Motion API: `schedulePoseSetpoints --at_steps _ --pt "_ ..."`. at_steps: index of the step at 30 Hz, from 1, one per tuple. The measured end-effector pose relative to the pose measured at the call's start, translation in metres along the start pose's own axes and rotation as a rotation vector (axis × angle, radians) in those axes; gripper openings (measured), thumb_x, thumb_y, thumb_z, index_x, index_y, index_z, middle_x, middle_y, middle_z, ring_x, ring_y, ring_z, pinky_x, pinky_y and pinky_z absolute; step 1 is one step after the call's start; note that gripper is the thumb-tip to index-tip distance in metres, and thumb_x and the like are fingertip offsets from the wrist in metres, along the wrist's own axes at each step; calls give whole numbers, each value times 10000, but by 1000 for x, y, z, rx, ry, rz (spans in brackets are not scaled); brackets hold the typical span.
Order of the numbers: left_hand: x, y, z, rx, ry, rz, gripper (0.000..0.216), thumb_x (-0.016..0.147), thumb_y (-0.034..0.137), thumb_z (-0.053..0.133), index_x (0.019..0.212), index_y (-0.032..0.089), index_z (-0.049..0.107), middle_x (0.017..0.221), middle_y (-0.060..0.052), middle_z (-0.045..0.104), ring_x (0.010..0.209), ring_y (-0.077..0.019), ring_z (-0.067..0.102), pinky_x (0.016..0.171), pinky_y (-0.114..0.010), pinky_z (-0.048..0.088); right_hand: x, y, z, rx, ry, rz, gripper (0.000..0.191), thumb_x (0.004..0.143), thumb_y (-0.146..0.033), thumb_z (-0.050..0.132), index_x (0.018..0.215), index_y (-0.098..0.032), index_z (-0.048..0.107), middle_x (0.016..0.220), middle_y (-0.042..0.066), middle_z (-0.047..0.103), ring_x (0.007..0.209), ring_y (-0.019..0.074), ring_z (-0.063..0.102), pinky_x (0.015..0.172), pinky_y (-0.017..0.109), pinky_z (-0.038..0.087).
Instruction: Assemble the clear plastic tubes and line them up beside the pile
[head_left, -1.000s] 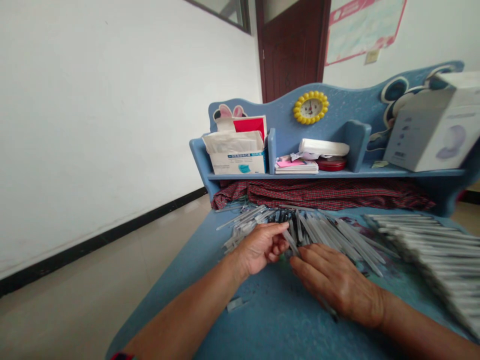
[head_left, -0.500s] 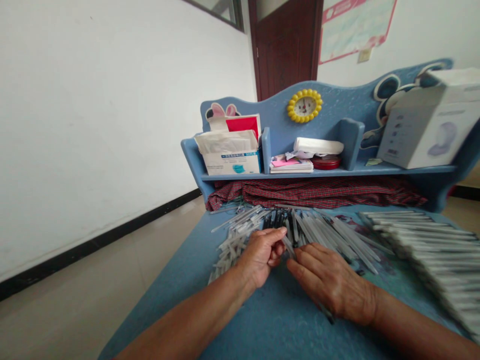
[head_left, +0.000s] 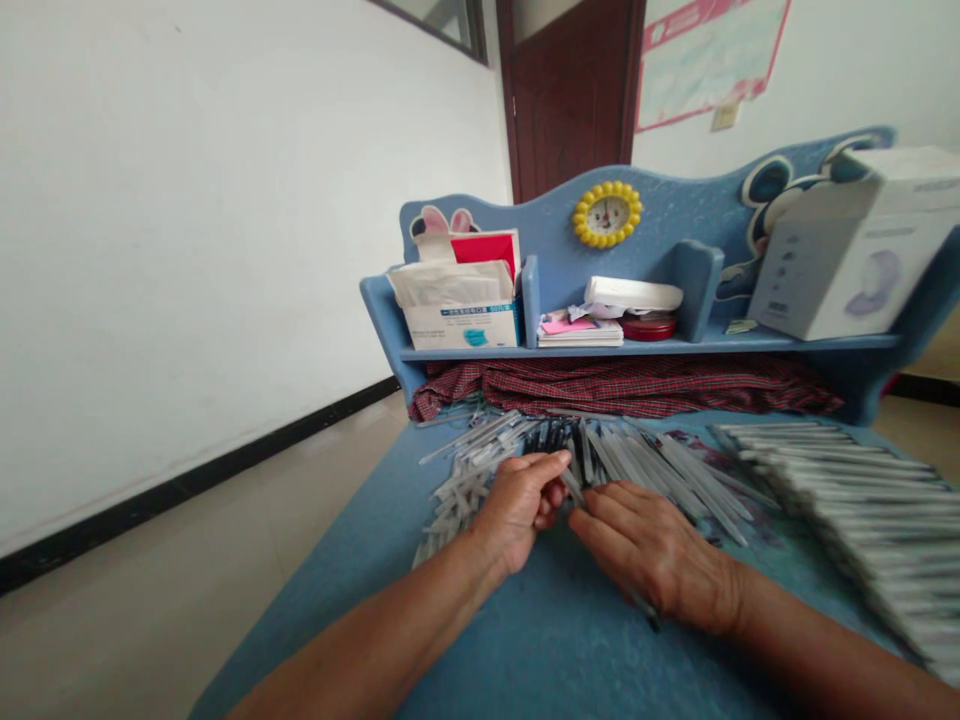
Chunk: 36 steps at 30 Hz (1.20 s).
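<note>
Head cam, the only angle here. The left hand (head_left: 517, 505) is curled up, thumb and fingertips pinched on the near end of one thin grey stick (head_left: 574, 487). That stick points off toward 12 o'clock into the big pile of sticks (head_left: 645, 455) fanned across the blue desk (head_left: 525, 640). The right hand (head_left: 649, 555) lies palm down just beside it, fingertips right up at the same stick. A dark stick (head_left: 646, 615) pokes out from under that palm at 5 o'clock, but I can't tell whether the hand actually grips it or just rests on it.

What could go wrong, in my view:
- The pinch is only on the tip, so the stick could easily slip or flick away.
- The right palm could drag neighbours out of the pile, since they lie packed and overlapping.
- The short bits (head_left: 457, 490) at 10 o'clock sit close to the desk edge (a nudge from the left wrist could send them to the floor).
- The neat stack (head_left: 862, 490) at 3 o'clock looks safe, being well apart from both hands.

Versus a second ago, the hands have crept closer together and a touch further up the desk toward the pile. The view has also drifted, so the small loose scrap near the left forearm is out of sight now.
</note>
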<state>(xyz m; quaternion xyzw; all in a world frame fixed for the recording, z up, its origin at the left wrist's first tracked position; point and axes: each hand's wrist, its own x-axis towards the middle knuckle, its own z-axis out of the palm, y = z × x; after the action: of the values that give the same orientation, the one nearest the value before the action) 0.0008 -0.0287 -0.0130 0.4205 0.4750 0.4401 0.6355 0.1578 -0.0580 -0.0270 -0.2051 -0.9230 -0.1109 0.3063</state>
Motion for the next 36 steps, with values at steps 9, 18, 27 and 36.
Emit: schedulePoseSetpoints --at_steps 9,18,27,36 --pt "5 16 -5 33 61 70 341 645 412 678 574 153 469 412 62 444 338 -35 345 324 -133 208 7 4 -5 -15 -34 86 244 873 -174 403 1092 -120 496 766 46 563 679 157 496 636 280 412" --pt "12 29 -12 -14 78 141 320 594 390 718 622 157 499 449 59 478 356 -44 376 310 -123 228 6 14 -8 39 -3 267 419 816 -161 408 1234 -163 388 788 12 575 676 133 513 615 239 417" --pt "6 22 -5 55 -30 -46 335 640 400 686 547 148 484 426 43 470 353 -51 400 340 -143 273 13 4 -12 -16 8 77 271 825 -133 378 1050 -122 528 751 42 597 659 140 528 632 264 438" --pt "1 26 -1 20 -88 -10 301 628 386 700 577 133 545 470 18 505 374 -53 410 328 -135 231 15 -2 -36 741 339 488 157 827 -198 504 944 -155 599 812 30 650 704 112 605 654 237 487"
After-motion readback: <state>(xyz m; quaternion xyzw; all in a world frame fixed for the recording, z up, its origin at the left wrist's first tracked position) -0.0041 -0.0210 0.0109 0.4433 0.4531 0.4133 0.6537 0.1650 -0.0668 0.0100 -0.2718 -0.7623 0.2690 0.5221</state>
